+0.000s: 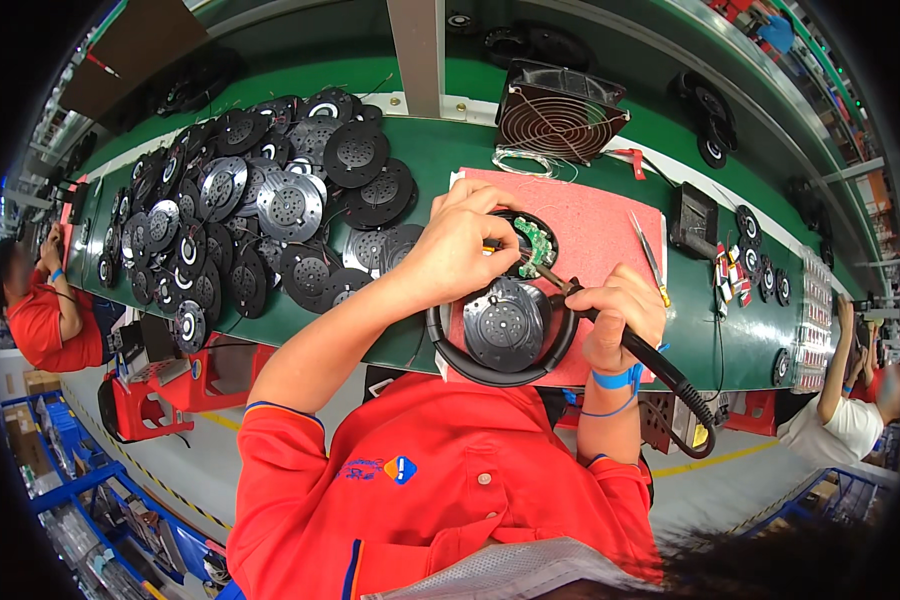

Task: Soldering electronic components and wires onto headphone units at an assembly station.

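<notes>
A pair of black headphones lies on a pink mat point(595, 215), its curved headband point(510, 379) toward me. At its far end an ear cup holds a green circuit board point(537, 245). My left hand point(470, 240) is closed in a pinch at the board's left side; a bit of yellow shows by the fingertips, too small to name. In my right hand point(618, 310) is a soldering iron point(642, 347), its tip at the board and its black cable curving down right. Inside the headband sits a dark round speaker plate point(503, 325).
Many dark speaker discs point(290, 205) are heaped on the green bench at left. A fan point(560, 115) stands behind the mat, a yellow-handled screwdriver-like tool point(653, 255) on its right edge. Further right are a black tray point(692, 218) and small parts point(732, 275). People work at both sides.
</notes>
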Available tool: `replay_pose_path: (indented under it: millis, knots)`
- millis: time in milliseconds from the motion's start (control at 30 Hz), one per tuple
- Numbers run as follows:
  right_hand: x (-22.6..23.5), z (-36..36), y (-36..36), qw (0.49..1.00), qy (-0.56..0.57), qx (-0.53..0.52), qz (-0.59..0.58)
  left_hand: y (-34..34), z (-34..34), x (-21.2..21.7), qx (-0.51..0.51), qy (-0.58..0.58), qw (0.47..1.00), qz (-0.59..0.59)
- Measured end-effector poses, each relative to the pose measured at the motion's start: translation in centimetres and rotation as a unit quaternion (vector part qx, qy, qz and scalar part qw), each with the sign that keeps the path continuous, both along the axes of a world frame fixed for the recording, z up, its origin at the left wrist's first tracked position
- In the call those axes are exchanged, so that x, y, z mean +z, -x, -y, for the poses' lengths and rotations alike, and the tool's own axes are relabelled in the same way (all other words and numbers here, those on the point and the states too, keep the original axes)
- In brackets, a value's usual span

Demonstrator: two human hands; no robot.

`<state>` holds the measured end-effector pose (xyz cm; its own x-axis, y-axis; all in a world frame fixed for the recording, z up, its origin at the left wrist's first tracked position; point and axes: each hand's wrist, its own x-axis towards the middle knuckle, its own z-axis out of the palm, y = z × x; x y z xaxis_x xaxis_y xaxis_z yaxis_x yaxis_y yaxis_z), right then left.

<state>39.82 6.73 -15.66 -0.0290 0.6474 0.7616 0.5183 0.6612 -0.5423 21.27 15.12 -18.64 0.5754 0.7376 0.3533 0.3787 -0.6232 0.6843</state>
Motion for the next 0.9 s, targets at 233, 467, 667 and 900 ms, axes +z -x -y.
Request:
replay_pose_path:
  millis: [233, 467, 667, 900]
  knots:
    - [0.07, 0.03, -0.05, 1.0, 0.006, 0.001, -0.001, -0.05, -0.33, -0.14, -0.038, -0.01, 0.999, 0.002]
    - [-0.21, -0.07, 0.07, 1.0, 0.006, 0.009, 0.001, -0.06, -0.25, 0.07, -0.032, -0.025, 0.999, -0.021]
    - [-0.08, 0.07, -0.03, 1.0, 0.006, 0.006, 0.0, 0.0, -0.39, 0.0, -0.04, 0.013, 0.999, -0.017]
    - [-0.23, 0.05, -0.43, 0.999, -0.015, -0.018, -0.023, -0.15, -0.51, 0.74, -0.066, 0.079, 0.994, -0.029]
